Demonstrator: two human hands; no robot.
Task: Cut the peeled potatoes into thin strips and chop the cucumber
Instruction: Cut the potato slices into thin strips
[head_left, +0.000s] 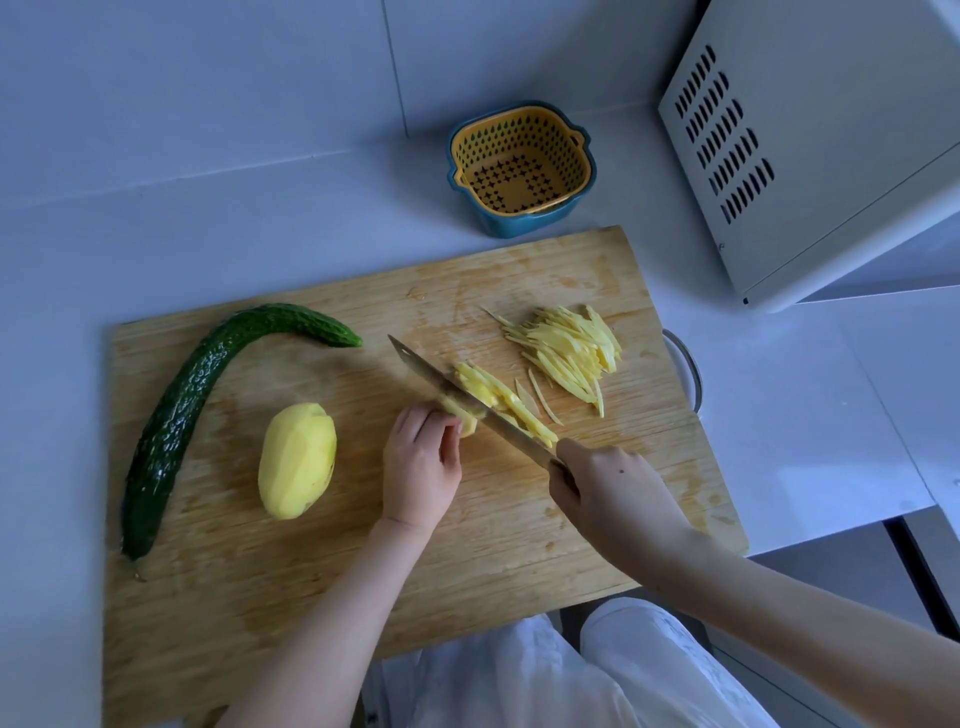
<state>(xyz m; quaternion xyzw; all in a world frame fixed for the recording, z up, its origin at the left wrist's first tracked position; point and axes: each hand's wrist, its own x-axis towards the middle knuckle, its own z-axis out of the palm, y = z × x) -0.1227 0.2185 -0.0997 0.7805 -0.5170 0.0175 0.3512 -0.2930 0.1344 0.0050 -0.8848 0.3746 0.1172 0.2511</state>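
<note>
Fingers (418, 423) of left hand (421, 462) curl onto the half-cut potato (470, 425) mid-board. Right hand (608, 488) wraps the knife (457, 392) handle, blade against the slices. Judged: flesh firm, wet, slippery, so pin it behind the blade, fingertips tucked. Whole potato (297, 460) and cucumber (182, 410) lie left on the cutting board (363, 571), cut strips (571, 348) at the far right. Strainer basket (563, 156) beyond holds nothing.

Matt wooden board (311, 597), glossy cucumber (176, 415)

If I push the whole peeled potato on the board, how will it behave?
The whole peeled potato is rounded and egg-shaped, so it would probably roll or wobble. Its bare, skinless surface is likely slippery in a hand. It seems solid, probably stiff.
</note>
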